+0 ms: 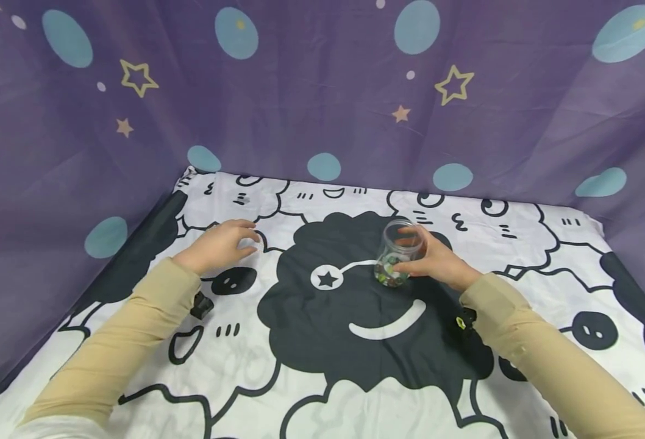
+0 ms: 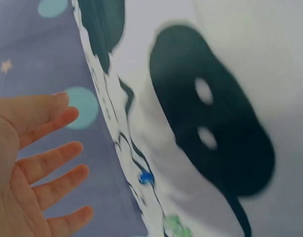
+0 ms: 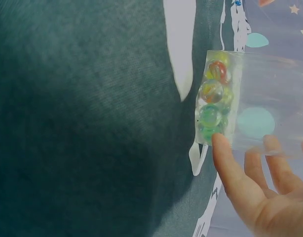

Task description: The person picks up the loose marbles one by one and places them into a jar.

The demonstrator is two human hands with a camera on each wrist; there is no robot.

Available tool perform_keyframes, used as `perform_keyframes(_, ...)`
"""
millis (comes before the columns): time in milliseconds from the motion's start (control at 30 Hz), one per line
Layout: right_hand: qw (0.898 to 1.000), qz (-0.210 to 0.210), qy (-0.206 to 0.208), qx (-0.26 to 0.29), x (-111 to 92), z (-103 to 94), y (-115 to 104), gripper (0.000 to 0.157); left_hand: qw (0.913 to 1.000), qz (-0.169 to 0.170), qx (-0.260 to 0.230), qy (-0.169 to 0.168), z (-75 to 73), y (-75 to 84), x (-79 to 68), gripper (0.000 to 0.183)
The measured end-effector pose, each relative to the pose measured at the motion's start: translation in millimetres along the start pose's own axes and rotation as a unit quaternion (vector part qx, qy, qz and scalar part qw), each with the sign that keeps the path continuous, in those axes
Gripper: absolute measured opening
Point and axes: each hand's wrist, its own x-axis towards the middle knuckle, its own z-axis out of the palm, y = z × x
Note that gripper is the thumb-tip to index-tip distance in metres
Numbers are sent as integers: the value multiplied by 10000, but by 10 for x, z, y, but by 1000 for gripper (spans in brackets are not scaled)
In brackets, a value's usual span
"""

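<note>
A clear jar [image 1: 391,256] with several glass marbles [image 1: 391,275] in its bottom stands roughly upright over the dark sheep face on the cloth. My right hand [image 1: 438,259] grips the jar from the right, thumb in front and other fingers behind it. Green, yellow and reddish marbles [image 3: 210,116] show through the wall in the right wrist view. Whether the jar's base touches the cloth, I cannot tell. My left hand [image 1: 220,245] hovers at the left with loosely bent fingers, holding nothing. In the left wrist view, its fingers [image 2: 60,187] are spread apart.
A white cloth [image 1: 245,360] with black sheep drawings covers the table. Behind it hangs a purple curtain [image 1: 300,91] with stars and blue ovals. Small blurred blue [image 2: 146,177] and green patches [image 2: 178,226] appear low in the left wrist view; their kind is unclear.
</note>
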Motion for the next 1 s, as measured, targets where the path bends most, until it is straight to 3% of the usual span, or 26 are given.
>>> perform_keyframes(267,10000,1,16,-14,8,-9,2,83,9979,-650,2,20,-20,-224,26,27)
perform_keyframes(667,10000,23,41,8,11,-14,27,84,9964,-843,84,72,3,-386,175,30)
perform_keyframes(1000,10000,20,38,-83,20,-1,14,83,9934,-1088,92,-341,59,-476,282,35)
